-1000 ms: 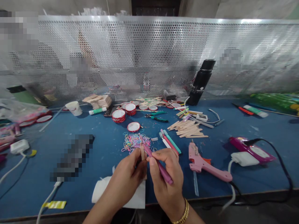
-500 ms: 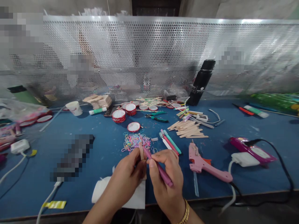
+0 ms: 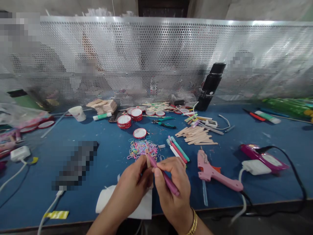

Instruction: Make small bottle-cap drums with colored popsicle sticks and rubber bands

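My left hand (image 3: 133,187) pinches a short wooden craft stick (image 3: 148,160), held upright above the blue table (image 3: 102,153). My right hand (image 3: 172,184), with a gold bracelet at the wrist, grips a pink marker (image 3: 164,176) like a pen, its tip resting against the stick. Both hands hover over a white paper sheet (image 3: 107,199) near the front edge. Just beyond them lies a heap of small coloured rubber bands (image 3: 141,148).
A pink glue gun (image 3: 215,173) lies right of my hands, with loose markers (image 3: 178,148) and a pile of wooden sticks (image 3: 198,135) behind. Red-rimmed round lids (image 3: 124,120), pliers (image 3: 162,121), a black bottle (image 3: 210,86), chargers and cables crowd the table. A perforated metal screen (image 3: 156,58) closes the back.
My right hand and the pink marker have shifted slightly left and down along the stick. The left hand has barely moved.
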Motion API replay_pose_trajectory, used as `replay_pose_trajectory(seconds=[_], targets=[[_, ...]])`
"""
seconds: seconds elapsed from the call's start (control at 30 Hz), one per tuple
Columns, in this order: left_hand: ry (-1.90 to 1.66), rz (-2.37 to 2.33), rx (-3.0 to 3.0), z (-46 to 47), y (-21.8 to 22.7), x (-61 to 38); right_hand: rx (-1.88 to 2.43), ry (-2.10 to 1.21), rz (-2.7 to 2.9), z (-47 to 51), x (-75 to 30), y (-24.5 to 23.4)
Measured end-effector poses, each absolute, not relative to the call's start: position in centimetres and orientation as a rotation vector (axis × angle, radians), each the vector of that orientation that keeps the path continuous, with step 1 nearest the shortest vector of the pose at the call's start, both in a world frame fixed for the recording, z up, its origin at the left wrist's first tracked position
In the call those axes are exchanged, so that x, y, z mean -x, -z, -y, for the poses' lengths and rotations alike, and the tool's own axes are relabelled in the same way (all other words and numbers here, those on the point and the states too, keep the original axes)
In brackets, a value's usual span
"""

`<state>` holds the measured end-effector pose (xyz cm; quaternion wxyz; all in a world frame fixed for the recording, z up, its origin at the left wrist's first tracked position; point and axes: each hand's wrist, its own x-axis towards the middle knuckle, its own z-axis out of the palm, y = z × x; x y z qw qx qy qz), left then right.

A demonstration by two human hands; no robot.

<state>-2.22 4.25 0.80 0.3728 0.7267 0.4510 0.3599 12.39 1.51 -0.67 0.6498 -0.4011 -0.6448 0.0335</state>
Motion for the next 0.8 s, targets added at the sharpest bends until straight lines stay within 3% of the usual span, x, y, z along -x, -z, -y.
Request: replay_pose_trajectory(seconds=[0.8], targets=[[-0.847, -1.174, -1.876, -4.16, -0.65, 2.35, 0.916, -0.077, 1.423, -1.5, -12.47, 0.69]])
